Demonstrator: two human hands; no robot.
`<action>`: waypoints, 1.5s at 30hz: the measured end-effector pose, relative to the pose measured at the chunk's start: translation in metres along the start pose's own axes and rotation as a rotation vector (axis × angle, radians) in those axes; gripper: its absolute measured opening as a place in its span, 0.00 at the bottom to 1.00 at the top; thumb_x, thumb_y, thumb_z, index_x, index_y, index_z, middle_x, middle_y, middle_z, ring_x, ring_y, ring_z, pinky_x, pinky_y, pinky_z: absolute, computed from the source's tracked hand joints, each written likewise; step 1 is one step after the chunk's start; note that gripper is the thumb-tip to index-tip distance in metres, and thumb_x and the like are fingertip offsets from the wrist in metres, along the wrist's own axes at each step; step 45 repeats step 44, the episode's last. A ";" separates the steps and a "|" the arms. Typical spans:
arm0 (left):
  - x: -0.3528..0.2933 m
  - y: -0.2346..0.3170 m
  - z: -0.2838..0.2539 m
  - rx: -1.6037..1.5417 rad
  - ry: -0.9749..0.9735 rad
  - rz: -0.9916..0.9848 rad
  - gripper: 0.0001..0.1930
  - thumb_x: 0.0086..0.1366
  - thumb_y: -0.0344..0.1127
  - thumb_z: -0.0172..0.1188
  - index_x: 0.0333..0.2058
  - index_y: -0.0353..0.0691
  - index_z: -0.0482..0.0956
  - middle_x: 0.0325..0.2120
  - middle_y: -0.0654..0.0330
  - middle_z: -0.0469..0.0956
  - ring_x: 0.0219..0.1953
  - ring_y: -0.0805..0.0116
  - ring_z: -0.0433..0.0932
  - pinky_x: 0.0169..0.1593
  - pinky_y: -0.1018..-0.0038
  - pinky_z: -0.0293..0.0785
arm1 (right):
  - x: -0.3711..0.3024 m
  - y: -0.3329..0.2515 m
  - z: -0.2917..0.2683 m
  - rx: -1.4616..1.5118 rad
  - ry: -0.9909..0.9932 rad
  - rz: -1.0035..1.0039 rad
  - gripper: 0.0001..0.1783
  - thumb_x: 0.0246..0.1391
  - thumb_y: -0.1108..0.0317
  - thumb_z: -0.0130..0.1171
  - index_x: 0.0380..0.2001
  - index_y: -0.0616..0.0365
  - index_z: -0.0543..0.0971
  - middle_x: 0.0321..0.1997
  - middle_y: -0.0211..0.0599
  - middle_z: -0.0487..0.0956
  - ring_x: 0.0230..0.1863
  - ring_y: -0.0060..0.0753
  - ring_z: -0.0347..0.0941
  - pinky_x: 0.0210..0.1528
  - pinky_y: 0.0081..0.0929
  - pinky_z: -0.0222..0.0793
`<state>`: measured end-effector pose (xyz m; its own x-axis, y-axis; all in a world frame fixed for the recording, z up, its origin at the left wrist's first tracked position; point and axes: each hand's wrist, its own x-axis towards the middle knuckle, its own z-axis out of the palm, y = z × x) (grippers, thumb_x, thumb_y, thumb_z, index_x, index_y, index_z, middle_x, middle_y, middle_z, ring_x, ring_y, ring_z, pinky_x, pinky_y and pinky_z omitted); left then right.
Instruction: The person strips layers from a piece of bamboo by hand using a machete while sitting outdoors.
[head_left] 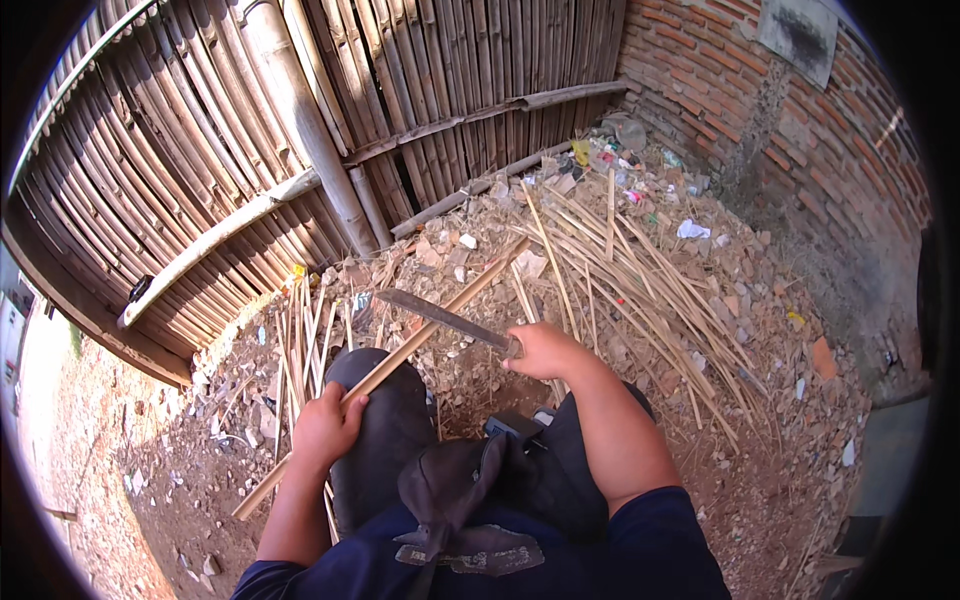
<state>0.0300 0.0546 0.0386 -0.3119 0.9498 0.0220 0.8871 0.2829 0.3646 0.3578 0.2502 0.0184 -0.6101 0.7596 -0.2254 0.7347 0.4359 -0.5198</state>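
Observation:
My left hand is closed round a long split bamboo strip over my left thigh. The strip runs slanting from the lower left up to the far middle. In my right hand is the handle of a machete, its dark blade pointing left. The blade crosses over the strip ahead of my left knee; whether it touches the strip I cannot tell. Most of the machete's handle is hidden by my fingers.
A heap of bamboo strips lies at the right, and a smaller bunch lies beside my left knee. Rubble and litter cover the ground. A bamboo fence stands ahead, meeting a brick wall at the right.

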 end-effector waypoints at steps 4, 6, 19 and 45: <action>0.001 -0.004 0.004 0.013 0.013 0.008 0.21 0.68 0.53 0.60 0.35 0.38 0.74 0.24 0.42 0.81 0.31 0.38 0.82 0.36 0.47 0.76 | -0.002 -0.006 -0.005 0.013 -0.040 0.032 0.25 0.52 0.55 0.70 0.49 0.58 0.81 0.39 0.51 0.84 0.46 0.55 0.81 0.50 0.46 0.75; 0.000 -0.006 0.005 0.023 0.024 0.017 0.21 0.68 0.54 0.60 0.36 0.38 0.74 0.24 0.42 0.81 0.30 0.37 0.82 0.36 0.47 0.76 | 0.000 -0.003 -0.002 0.015 -0.031 0.020 0.25 0.52 0.55 0.70 0.49 0.58 0.81 0.39 0.52 0.84 0.45 0.55 0.81 0.50 0.46 0.75; 0.001 -0.004 0.004 0.026 -0.006 -0.003 0.21 0.69 0.54 0.60 0.38 0.39 0.75 0.26 0.42 0.81 0.32 0.37 0.82 0.37 0.47 0.76 | 0.000 0.003 0.001 0.037 -0.007 -0.012 0.32 0.51 0.53 0.72 0.55 0.62 0.79 0.38 0.56 0.84 0.44 0.55 0.82 0.50 0.43 0.75; 0.001 -0.007 0.008 0.012 0.013 -0.003 0.21 0.68 0.54 0.62 0.39 0.39 0.76 0.25 0.42 0.82 0.31 0.37 0.82 0.37 0.48 0.77 | -0.003 -0.006 -0.004 0.038 -0.015 0.054 0.28 0.50 0.52 0.70 0.51 0.55 0.82 0.45 0.56 0.83 0.51 0.57 0.80 0.55 0.45 0.74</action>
